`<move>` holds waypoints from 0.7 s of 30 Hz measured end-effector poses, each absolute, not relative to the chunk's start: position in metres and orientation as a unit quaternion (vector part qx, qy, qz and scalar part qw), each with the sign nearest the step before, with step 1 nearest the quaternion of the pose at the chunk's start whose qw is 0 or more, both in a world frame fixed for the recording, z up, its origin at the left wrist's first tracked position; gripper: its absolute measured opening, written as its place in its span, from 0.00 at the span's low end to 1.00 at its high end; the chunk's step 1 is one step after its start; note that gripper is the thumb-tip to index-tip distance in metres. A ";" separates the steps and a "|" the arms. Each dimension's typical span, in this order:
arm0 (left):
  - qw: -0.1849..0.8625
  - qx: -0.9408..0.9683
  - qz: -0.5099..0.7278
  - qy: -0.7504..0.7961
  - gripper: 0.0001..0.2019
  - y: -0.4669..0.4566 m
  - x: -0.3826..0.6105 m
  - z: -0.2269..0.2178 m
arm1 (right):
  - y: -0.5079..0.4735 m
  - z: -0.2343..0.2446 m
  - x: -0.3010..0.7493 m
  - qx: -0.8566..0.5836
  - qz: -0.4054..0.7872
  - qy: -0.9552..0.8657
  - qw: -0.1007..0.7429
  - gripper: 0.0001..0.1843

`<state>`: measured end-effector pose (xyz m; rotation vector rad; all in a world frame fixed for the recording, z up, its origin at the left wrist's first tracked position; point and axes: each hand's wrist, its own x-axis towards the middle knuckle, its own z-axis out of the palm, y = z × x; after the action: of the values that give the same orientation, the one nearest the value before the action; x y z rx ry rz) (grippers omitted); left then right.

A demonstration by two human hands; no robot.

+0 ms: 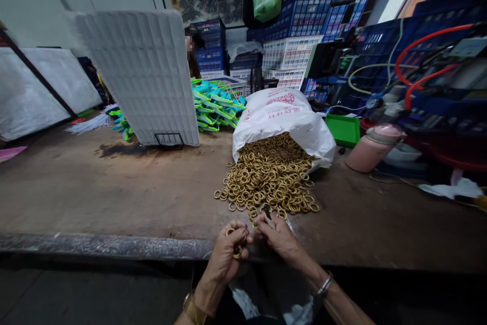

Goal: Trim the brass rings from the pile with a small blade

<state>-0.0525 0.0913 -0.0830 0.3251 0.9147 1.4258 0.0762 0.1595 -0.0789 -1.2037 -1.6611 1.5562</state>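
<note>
DESK: What do the hands hold at the near edge of the tabletop (pixel 114 188)?

PHOTOGRAPHER: The left hand (pixel 227 253) has its grip curled shut around a handful of rings (pixel 236 249), with one loop showing above the thumb. The right hand (pixel 278 236), just beside it at 3 o'clock, presses its grip together on a small dark piece (pixel 268 215). What that piece is cannot be told. A bangle (pixel 325 284) circles the right wrist and a gold-coloured band (pixel 190 307) the left.

DESK: And the other rings?

PHOTOGRAPHER: A heap of brass rings (pixel 271 175) lies at 12 o'clock from the hands, its nearest loops just beside the right fingertips. The heap spills from the open mouth of a white sack (pixel 283 114) with red print, which lies on its side farther off at 12 o'clock.

DESK: What surrounds them?

PHOTOGRAPHER: At 9 o'clock from the sack a white gridded tray (pixel 140 71) stands propped upright on a wire stand. A pile of teal and green plastic parts (pixel 215 107) lies between the tray and the sack. At 3 o'clock from the sack sits a green bin (pixel 344 130), with a pink flask (pixel 375 147) just beyond it. Blue crates (pixel 304 15) are stacked along the back at 12 o'clock, and red hoses (pixel 426 56) loop at 2 o'clock. Another person (pixel 194 61) is behind the tray, mostly hidden.
</note>
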 end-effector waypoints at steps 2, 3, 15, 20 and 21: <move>0.602 0.215 0.618 0.456 0.11 0.091 -0.051 -0.082 | 0.158 -0.078 0.075 -0.458 0.589 -0.606 0.277 0.12; 0.579 0.249 0.608 0.483 0.12 0.091 -0.050 -0.082 | 0.158 -0.079 0.074 -0.460 0.594 -0.599 0.276 0.11; 0.544 0.379 0.533 0.526 0.14 0.084 -0.044 -0.073 | 0.152 -0.071 0.068 -0.452 0.705 -0.491 0.241 0.10; 0.543 0.344 0.555 0.528 0.12 0.085 -0.042 -0.065 | 0.154 -0.075 0.069 -0.456 0.624 -0.577 0.264 0.13; 0.545 0.339 0.554 0.531 0.12 0.086 -0.042 -0.065 | 0.154 -0.075 0.069 -0.452 0.589 -0.612 0.273 0.14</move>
<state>-0.0416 0.0856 -0.0646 0.8049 1.2592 1.3137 0.0694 0.1541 -0.0751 -1.2159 -1.6466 1.5850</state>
